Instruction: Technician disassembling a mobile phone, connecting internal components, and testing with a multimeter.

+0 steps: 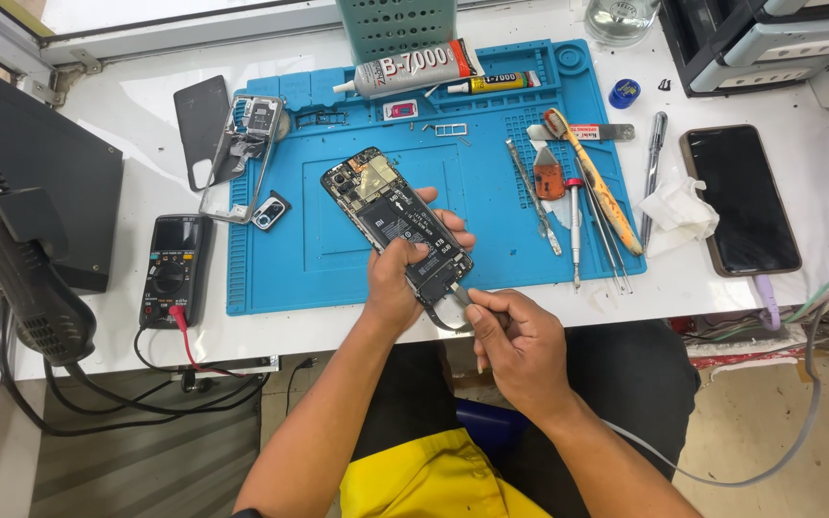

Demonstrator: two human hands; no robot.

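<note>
Left hand point(397, 283) wrapped around the lower end of an opened phone point(397, 221), back cover off and circuitry bared, held tilted over the near edge of the blue work mat point(290, 259); right hand point(520, 341) closed on a thin metal tool point(460, 294), tip at the phone's bottom edge. Farther out: screwdrivers and tweezers point(573, 225) to the right on the mat, glue tubes point(414, 69) at its far edge, a multimeter point(173, 270) left, an intact dark phone point(739, 199) far right.
</note>
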